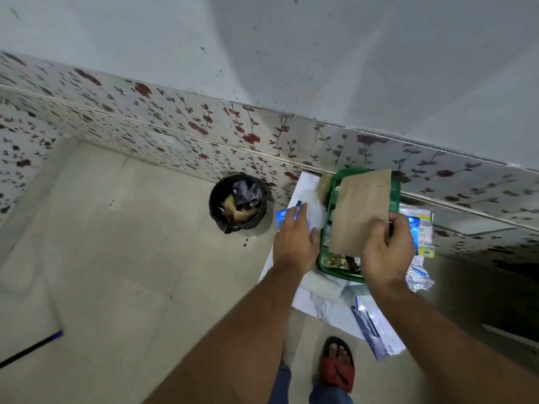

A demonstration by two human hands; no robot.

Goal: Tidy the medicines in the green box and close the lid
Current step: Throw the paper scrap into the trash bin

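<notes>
Both forearms reach in | right hand (386, 252) fingers pinch brown envelope (360, 212) over green box (395, 193) | left hand (294, 243) fingers loosely spread, touching blue packet (284, 216) | lay envelope flat inside so lid shuts.

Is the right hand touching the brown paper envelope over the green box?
Touching. The head view shows the right hand gripping the lower right corner of the brown envelope, fingers overlapping its edge.
</notes>
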